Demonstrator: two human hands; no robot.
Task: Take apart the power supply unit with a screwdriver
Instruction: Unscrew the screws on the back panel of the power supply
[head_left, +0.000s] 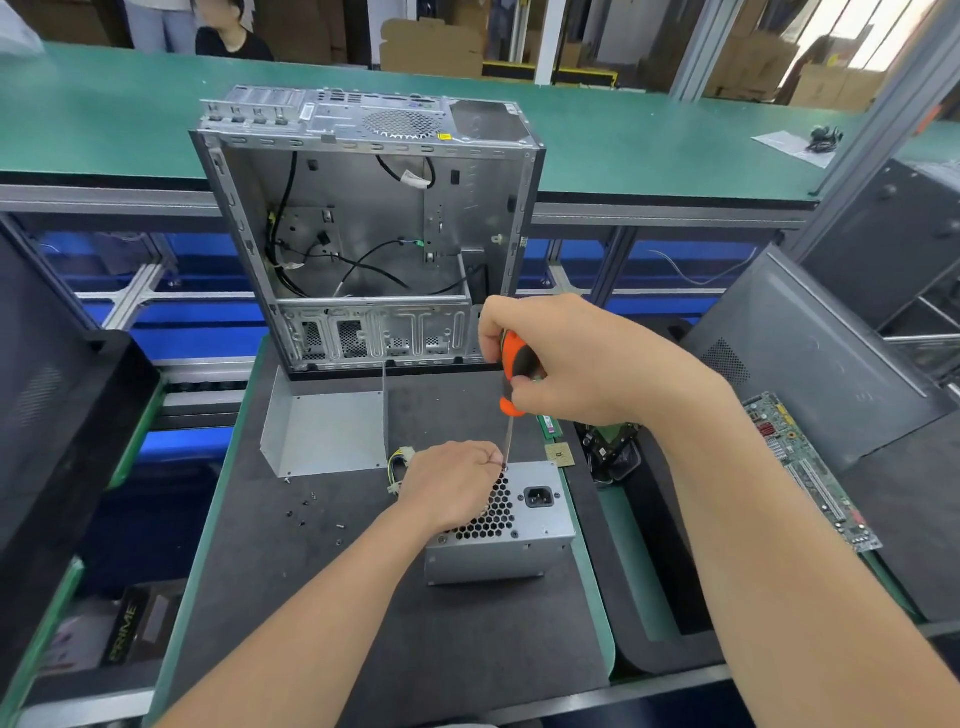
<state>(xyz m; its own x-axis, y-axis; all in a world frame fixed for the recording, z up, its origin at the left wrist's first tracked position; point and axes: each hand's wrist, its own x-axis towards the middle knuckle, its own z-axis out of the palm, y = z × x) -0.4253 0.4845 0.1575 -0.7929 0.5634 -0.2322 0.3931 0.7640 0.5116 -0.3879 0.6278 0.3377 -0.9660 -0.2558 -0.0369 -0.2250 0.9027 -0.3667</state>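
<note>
A grey metal power supply unit (530, 525) lies on the dark mat in front of me, its honeycomb fan grille and black power socket facing up. My right hand (576, 358) grips the orange and black handle of a screwdriver (516, 382), held upright. The thin shaft runs down to the unit's top left corner. My left hand (449, 486) lies on the unit's left part, its fingertips pinching the shaft just above the tip. Yellow and black wires (399, 467) stick out of the unit behind my left hand.
An empty computer case (363, 228) stands open behind the unit. A bent metal cover (324, 434) lies left of it, with several loose screws (311, 512) on the mat. A green circuit board (810, 467), a small chip (560, 456) and black parts lie to the right.
</note>
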